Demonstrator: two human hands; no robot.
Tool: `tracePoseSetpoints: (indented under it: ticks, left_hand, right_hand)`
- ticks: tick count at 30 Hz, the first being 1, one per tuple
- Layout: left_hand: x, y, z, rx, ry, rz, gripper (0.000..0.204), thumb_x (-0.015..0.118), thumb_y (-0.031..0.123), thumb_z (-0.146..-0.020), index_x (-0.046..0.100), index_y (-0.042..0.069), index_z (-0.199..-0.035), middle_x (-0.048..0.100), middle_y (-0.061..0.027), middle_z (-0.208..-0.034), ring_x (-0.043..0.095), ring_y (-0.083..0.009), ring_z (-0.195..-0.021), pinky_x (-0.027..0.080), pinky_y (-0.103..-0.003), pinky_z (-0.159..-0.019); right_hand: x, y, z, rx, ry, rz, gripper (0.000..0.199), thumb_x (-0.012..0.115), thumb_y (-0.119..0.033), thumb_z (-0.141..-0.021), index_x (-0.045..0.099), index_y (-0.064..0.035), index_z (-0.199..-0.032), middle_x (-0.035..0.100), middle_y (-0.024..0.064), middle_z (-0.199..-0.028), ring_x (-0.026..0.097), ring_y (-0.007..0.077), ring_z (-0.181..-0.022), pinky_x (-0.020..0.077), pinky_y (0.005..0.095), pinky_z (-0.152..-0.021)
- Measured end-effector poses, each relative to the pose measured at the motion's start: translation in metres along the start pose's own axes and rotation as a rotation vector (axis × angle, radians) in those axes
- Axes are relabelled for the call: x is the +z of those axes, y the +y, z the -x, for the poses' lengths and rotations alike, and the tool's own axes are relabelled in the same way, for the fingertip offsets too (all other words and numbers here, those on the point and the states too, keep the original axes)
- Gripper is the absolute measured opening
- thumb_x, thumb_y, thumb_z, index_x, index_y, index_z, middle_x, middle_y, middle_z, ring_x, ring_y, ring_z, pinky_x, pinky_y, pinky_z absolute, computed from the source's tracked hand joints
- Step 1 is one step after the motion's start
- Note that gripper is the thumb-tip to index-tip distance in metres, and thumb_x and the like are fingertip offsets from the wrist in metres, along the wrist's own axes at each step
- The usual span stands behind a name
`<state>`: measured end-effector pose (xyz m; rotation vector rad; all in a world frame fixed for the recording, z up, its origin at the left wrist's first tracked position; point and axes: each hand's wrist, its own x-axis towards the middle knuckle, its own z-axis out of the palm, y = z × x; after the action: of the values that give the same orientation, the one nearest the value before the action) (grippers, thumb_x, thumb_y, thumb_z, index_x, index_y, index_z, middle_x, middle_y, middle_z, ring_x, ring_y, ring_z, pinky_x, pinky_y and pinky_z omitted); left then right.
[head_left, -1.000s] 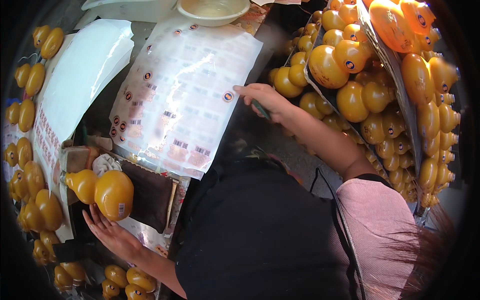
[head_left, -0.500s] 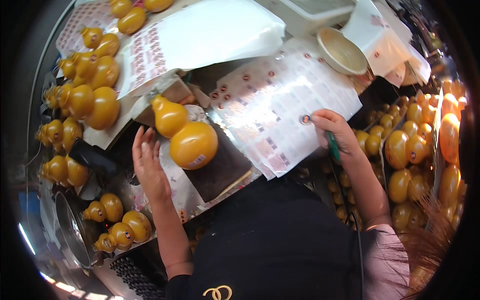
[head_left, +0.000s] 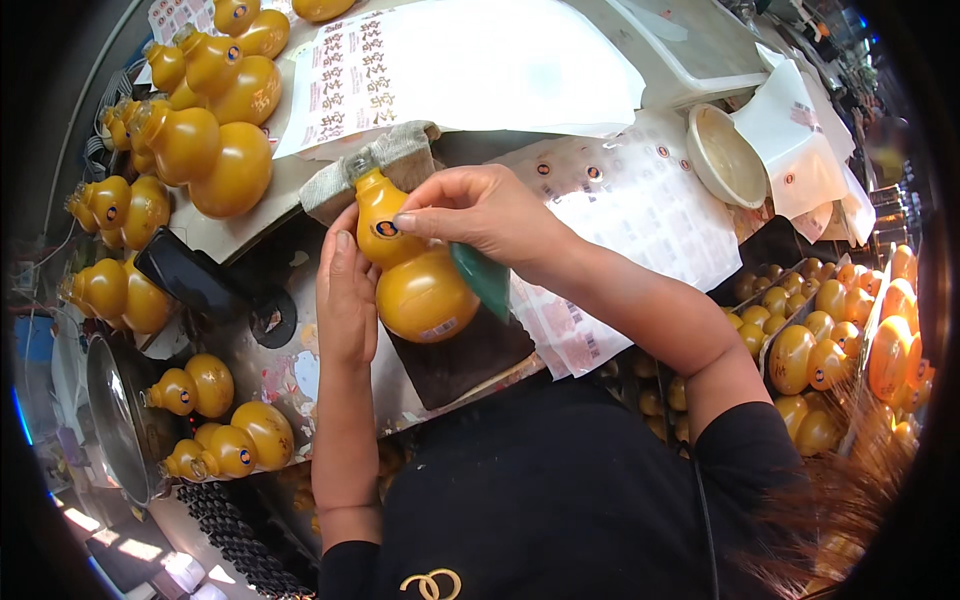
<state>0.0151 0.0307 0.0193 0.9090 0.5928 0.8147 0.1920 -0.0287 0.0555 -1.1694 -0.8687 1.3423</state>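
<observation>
A yellow gourd-shaped bottle (head_left: 428, 296) lies on a dark pad (head_left: 460, 365), its glass neck resting toward a folded cloth (head_left: 325, 188). My left hand (head_left: 347, 290) closes on the side of the bottle's upper bulb, some fingers hidden behind it. At the same bulb, the thumb and fingertips of my right hand (head_left: 487, 215) press beside a small dark round sticker (head_left: 386, 229). Tucked in that hand's palm, a green flat scraper-like tool (head_left: 482, 280) sticks out below. A pale label lies low on the bottle's large bulb.
Translucent sticker sheets (head_left: 640, 235) spread to the right, with a white sheet (head_left: 480, 70) behind. A cream bowl (head_left: 727, 157) stands at far right. Several gourd bottles (head_left: 232, 170) line the left, near a black device (head_left: 190, 275) and metal pan (head_left: 112, 420). Filled crates (head_left: 800, 355) sit at right.
My right hand has moved left from the sticker sheets with the round sticker, which is now on the bottle's upper bulb. My left hand has come from beside the bottle onto it.
</observation>
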Motion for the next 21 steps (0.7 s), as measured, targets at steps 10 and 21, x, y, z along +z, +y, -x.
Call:
tracePoseSetpoints:
  ticks: [10, 21]
  left_hand:
    - [-0.002, -0.002, -0.006, -0.013, 0.010, 0.006, 0.048, 0.060, 0.013, -0.092, 0.038, -0.002, -0.133, 0.050, -0.0145, -0.127, 0.053, -0.0201, -0.116, 0.043, -0.033, -0.101]
    - [0.000, -0.002, -0.003, -0.029, 0.032, -0.001, 0.047, 0.060, 0.009, -0.092, 0.038, -0.001, -0.132, 0.051, -0.0144, -0.127, 0.053, -0.0192, -0.117, 0.043, -0.031, -0.101]
  right_hand:
    - [-0.008, 0.013, -0.008, 0.044, 0.111, 0.275, 0.044, 0.071, -0.036, -0.085, 0.057, -0.0015, -0.109, 0.059, -0.0006, -0.072, 0.056, 0.0049, -0.072, 0.0421, 0.0191, -0.064]
    - [-0.013, 0.021, -0.020, 0.087, -0.058, 0.418, 0.059, 0.070, -0.050, -0.083, 0.059, 0.0006, -0.112, 0.063, 0.0030, -0.079, 0.056, 0.0069, -0.073, 0.0437, 0.0210, -0.066]
